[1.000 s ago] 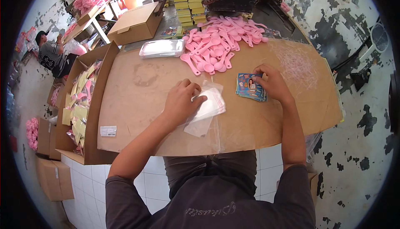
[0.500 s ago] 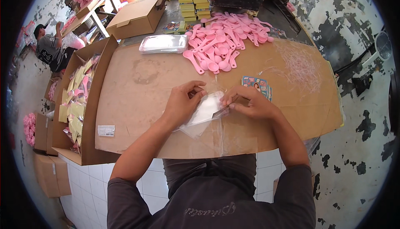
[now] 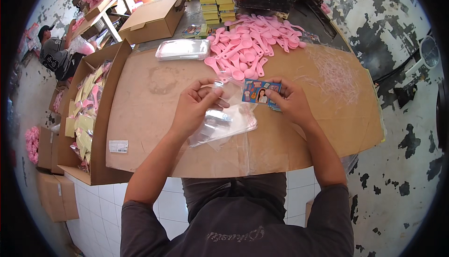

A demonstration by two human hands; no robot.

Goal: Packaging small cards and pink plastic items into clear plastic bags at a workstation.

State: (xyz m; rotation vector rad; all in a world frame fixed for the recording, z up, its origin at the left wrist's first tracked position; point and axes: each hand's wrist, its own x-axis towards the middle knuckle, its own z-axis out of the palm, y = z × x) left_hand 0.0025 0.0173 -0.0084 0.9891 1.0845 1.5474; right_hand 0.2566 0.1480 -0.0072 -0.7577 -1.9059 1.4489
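Observation:
My left hand (image 3: 196, 102) pinches the top of a clear plastic bag (image 3: 213, 122), which hangs over a loose pile of clear bags (image 3: 244, 122) on the cardboard-covered table. To its right, my right hand (image 3: 293, 102) grips a small blue printed card (image 3: 252, 92) between thumb and fingers. The card is held near the bag's upper edge, outside it. A few more cards lie under my right hand, mostly hidden by it. Just beyond both hands spreads a large heap of pink plastic spoons (image 3: 248, 44).
A bundle of clear bags (image 3: 183, 50) lies left of the spoons. An open carton (image 3: 100, 152) of packed spoons and cards stands at the left edge. Stacked cards (image 3: 216, 2) and a closed box (image 3: 152, 21) sit behind. Plastic strips (image 3: 334, 74) litter the right. Another person (image 3: 58, 53) sits far left.
My right hand has gone from the bag pile to the cards and lifted one beside the bag. My left hand has raised a bag off the pile, moving slightly left and away from me.

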